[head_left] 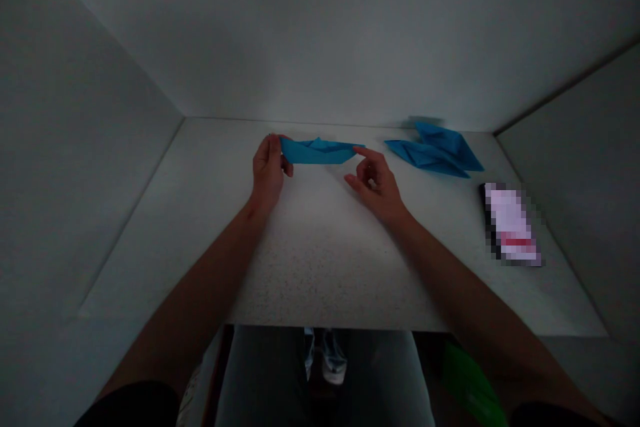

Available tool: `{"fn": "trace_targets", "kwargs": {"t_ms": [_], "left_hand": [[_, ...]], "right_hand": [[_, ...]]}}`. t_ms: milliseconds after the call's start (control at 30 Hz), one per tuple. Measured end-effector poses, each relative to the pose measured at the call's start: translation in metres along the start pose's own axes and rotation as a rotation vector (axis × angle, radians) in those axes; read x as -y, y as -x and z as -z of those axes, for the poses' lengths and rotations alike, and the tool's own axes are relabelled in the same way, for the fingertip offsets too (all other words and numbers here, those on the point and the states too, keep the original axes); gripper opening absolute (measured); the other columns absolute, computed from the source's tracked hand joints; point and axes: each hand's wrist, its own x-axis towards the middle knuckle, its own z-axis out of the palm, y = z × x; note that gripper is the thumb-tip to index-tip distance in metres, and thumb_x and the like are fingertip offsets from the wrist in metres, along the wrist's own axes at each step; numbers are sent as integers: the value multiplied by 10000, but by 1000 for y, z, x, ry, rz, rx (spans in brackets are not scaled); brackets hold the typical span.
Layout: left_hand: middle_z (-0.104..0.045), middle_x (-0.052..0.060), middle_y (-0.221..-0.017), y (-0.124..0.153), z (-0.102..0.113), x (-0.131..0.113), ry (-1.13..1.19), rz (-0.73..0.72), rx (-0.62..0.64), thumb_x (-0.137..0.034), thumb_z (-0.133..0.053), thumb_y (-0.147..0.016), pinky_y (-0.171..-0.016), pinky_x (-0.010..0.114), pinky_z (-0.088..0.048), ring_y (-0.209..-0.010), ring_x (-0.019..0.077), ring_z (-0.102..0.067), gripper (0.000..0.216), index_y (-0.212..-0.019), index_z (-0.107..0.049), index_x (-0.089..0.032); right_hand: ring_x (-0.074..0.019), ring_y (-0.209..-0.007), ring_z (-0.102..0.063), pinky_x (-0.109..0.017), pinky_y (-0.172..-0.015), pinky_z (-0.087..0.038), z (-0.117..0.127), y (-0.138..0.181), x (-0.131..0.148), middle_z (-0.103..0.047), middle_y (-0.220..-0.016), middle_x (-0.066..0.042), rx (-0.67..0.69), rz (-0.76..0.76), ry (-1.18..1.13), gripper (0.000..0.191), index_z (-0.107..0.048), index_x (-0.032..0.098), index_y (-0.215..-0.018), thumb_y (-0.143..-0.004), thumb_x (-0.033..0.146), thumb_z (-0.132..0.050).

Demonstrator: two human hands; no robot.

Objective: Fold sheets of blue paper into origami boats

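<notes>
A slender blue paper boat [320, 153] is pinched crosswise by the left hand [269, 165], fingertip-touched by the loosely curled right hand [379, 185].

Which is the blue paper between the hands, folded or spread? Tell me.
Folded: the blue paper shows layered edges and a small middle peak.

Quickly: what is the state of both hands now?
Left hand: closed, holding one end of the folded blue paper.
Right hand: open, one finger touching the paper's other end.
</notes>
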Motion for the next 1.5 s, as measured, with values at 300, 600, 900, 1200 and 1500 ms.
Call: {"fn": "trace_targets", "kwargs": {"t_ms": [300, 600, 900, 1200, 1500], "left_hand": [[-610, -27, -653, 8, -1, 0, -53, 9, 219, -967, -649, -927, -452, 240, -436, -463, 104, -544, 747, -948, -719, -224], [-741, 58, -1030, 7, 2, -2, -70, -32, 110, -940, -584, -979, -488, 256, -425, -527, 77, -497, 732, -1099, -761, -240], [-717, 46, -923, 5, 2, 3, -64, -25, 129, -920, -550, -1001, -472, 256, -390, -506, 82, -474, 738, -1058, -766, -217], [-724, 55, -890, 6, 2, 2, -87, -16, 153, -917, -561, -993, -499, 265, -396, -539, 104, -509, 737, -1007, -788, -216], [-709, 43, -829, 6, 3, 5, -96, 14, 185, -890, -558, -1012, -518, 260, -393, -556, 107, -523, 727, -992, -790, -201]], "right_hand": [[-217, -861, -617, -410, -747, -617, 18, 4, -6, -639, -1139, -93, -30, 60, 340, 252, -863, 315, -1118, -1056, 543, -774], [-318, -1183, -760, -515, -1073, -633, 96, 30, 5, -808, -1235, -139, -75, 18, 698, 372, -880, 274, -1241, -1153, 491, -591], [-374, -1272, -654, -601, -1143, -497, 184, 63, 3, -751, -1272, -210, -103, -150, 1140, 434, -891, 212, -1197, -1145, 464, -542], [-340, -1123, -646, -532, -1055, -485, 153, 125, 38, -699, -1225, -163, -221, -175, 1179, 316, -877, 264, -1164, -1087, 466, -647], [-346, -1133, -695, -464, -986, -476, 158, 73, 29, -795, -1143, -157, -25, -210, 1182, 285, -836, 214, -1249, -1052, 329, -665]]}}
